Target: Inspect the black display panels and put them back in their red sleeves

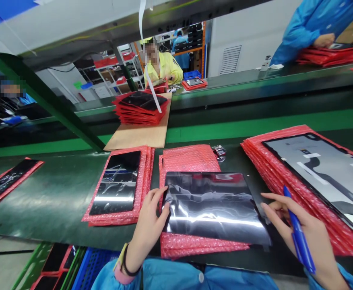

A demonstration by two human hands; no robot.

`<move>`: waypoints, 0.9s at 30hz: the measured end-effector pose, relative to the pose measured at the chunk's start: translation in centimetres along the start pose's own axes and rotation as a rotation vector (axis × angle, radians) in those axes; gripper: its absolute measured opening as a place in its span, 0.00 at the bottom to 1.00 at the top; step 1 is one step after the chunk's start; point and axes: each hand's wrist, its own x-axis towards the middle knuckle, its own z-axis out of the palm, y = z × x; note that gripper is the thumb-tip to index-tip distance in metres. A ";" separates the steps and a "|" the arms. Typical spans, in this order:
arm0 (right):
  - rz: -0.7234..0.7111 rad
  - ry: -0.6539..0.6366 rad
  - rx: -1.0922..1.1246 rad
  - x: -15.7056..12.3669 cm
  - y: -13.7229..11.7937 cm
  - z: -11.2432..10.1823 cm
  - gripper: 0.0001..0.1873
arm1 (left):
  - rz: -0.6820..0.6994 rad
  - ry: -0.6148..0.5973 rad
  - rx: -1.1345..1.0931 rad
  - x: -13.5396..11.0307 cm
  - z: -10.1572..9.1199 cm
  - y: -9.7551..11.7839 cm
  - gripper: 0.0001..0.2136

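Observation:
In front of me lies a glossy black screen panel (212,201) with clear film over its face, on a stack of red bubble-wrap sleeves (191,157). My left hand (149,219) grips the panel's left edge, thumb and fingers at its border. A blue pen (298,233) is tucked in my right hand (303,225), crossing the back of the fingers. The thumb and index finger of that hand are slightly apart beside the panel's right edge, where the film sticks out; whether they touch the film I cannot tell.
Left of the panel, another black screen (117,181) rests on red sleeves. At right stands a tall sleeve stack with a silver-backed panel (330,169). Beyond are a wooden board (140,135) bearing more sleeves and a green post (58,104). Co-workers sit across the bench.

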 end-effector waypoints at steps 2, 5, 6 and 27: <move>-0.009 0.003 0.006 0.0 0.0 -0.1 0.13 | 0.071 0.040 0.072 0.6 0.2 0.0 0.17; -0.016 0.004 0.010 0.1 0.0 -0.2 0.12 | 0.137 0.065 0.158 1.7 0.4 0.0 0.17; -0.018 0.004 0.005 0.1 -0.1 -0.3 0.11 | 0.148 0.061 0.184 2.0 0.5 0.0 0.17; -0.056 -0.003 0.064 -0.3 0.9 0.2 0.11 | 0.316 -0.143 0.445 2.6 1.2 4.8 0.10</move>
